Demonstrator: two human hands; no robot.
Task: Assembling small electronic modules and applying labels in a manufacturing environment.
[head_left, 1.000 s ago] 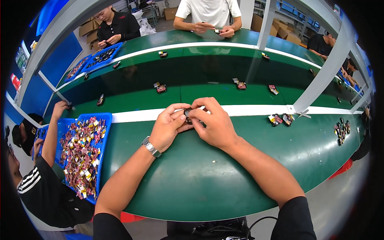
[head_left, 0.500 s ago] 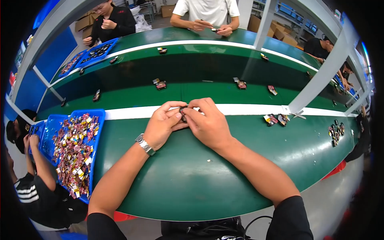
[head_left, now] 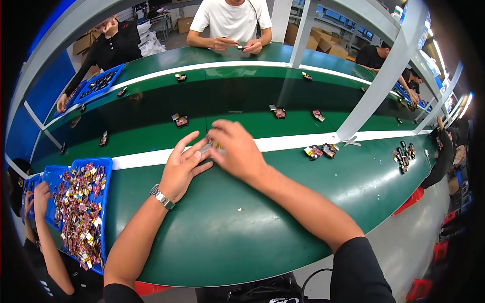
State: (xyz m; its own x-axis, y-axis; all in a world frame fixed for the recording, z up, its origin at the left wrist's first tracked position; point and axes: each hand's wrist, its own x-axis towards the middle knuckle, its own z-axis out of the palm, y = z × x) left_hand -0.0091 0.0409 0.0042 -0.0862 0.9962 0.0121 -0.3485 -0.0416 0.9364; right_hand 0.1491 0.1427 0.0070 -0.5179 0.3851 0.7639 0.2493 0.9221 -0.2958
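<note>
the right hand's grip (head_left: 236, 151) looks clamped on a small blurred part (head_left: 216, 145); the left hand's grip (head_left: 177, 172) is spread apart beside it.

A factory assembly hall is showing itself through its long production line: a dark green belt (head_left: 146, 126) is stretching between white strips (head_left: 136, 157), and small electronic-looking units (head_left: 180, 121) are lying spaced along it. Green worktops (head_left: 212, 242) are flanking it, with several people working there; a person in a white shirt (head_left: 232, 21) is handling a small piece opposite. A blue tray (head_left: 107, 197) is holding heaped loose parts (head_left: 78, 217). Grey posts (head_left: 381, 81) are rising over the line, and cardboard boxes (head_left: 328, 44) are standing behind.
</note>
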